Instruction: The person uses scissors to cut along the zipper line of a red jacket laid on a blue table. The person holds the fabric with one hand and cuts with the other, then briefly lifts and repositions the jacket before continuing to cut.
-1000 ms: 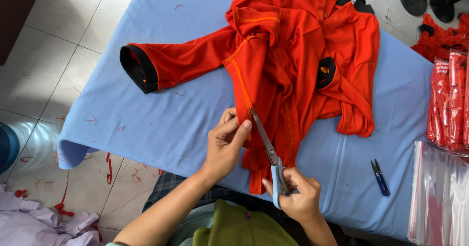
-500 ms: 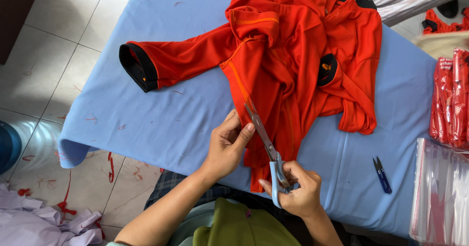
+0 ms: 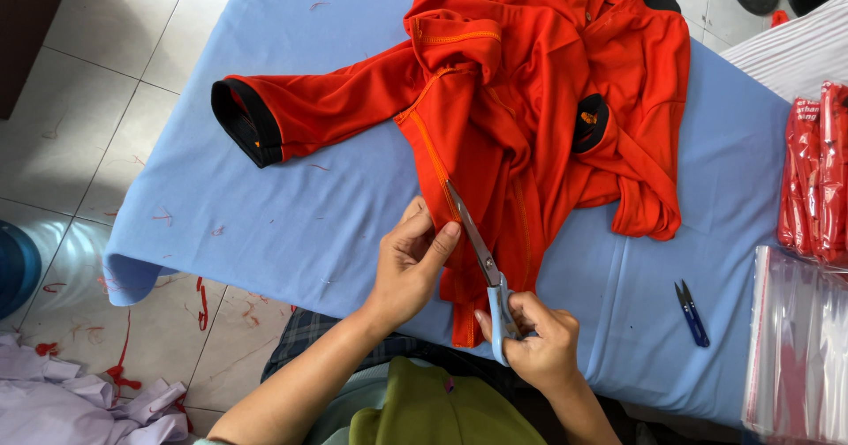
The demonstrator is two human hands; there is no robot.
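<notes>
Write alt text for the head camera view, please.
A right hand works scissors along the seam of an orange shirt on a blue-covered table, while the left hand pinches the fabric edge. Small blue snips lie to the right.

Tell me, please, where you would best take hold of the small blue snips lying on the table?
Grip the snips around the joined lower end, coming from the near table edge. They lie flat on the blue cloth, blades pointing away, with free space around them, so fingers can likely close across the narrow handle.
</notes>
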